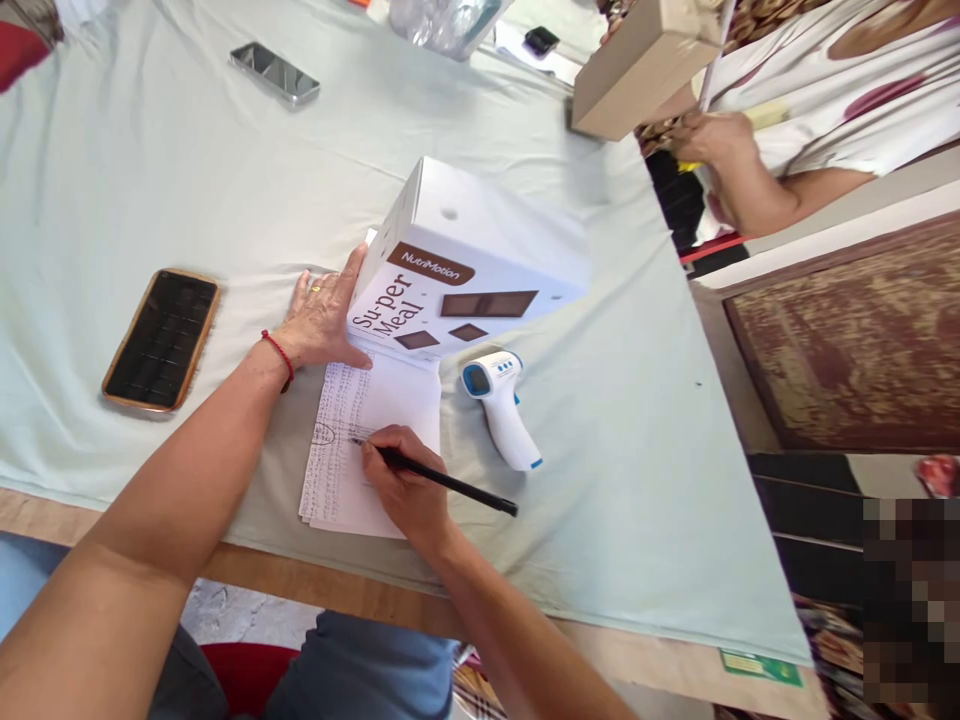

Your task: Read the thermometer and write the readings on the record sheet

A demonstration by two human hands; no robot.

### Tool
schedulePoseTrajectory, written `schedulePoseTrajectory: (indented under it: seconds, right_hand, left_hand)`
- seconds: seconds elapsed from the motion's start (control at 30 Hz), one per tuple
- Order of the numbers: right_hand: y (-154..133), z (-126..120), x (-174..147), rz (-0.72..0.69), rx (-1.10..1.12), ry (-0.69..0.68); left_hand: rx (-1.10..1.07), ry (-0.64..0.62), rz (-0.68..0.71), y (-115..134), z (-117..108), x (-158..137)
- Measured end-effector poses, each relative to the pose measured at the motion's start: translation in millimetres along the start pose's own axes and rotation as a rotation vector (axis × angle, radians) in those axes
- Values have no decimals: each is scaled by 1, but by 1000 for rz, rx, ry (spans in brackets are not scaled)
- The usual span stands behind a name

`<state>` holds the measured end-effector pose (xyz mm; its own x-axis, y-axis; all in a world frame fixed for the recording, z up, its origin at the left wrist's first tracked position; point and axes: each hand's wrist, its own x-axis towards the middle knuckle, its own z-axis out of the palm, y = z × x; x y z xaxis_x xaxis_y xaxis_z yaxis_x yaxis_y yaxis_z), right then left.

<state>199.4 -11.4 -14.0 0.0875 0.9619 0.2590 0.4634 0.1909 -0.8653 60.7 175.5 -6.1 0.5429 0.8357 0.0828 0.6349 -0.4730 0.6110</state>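
Note:
My right hand (411, 485) pinches a black pen (457, 485), its tip on a sheet of paper (397, 405) with dense handwriting. This sheet lies on top of a small stack. My left hand (319, 315), wearing a ring and a red bracelet, lies spread at the top left of the paper, thumb on the sheet and fingers beside a white carton (484, 255). The carton reads "NutriMotion" and "Super Meal" and stands over the sheet's far end. A white and blue infrared thermometer (504, 405) lies right of the paper.
A phone in an orange-brown case (161, 340) lies at the left, and another phone (275, 73) farther back. Clear plastic packaging (442, 22) sits at the far edge. At the upper right, another person (787, 150) is by a brown cardboard box (645, 65). A pale cloth (637, 450) covers the table.

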Motion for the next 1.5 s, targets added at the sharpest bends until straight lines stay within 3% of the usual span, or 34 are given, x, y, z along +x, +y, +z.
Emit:
schedulePoseTrajectory:
  seconds: [0.4,0.6,0.8,1.5]
  right_hand:
    - [2,-2,-1,48,36,14]
    - [3,-1,-2,3,27,2]
    - [3,-1,-1,18,43,78]
    - [4,-2,-1,68,21,7]
  left_hand:
    - [24,0,-21,2,-1,1]
    - [6,7,6,-1,1,2]
    - [10,14,10,-3,2,2]
    - [-7,59,61,-12,10,4]
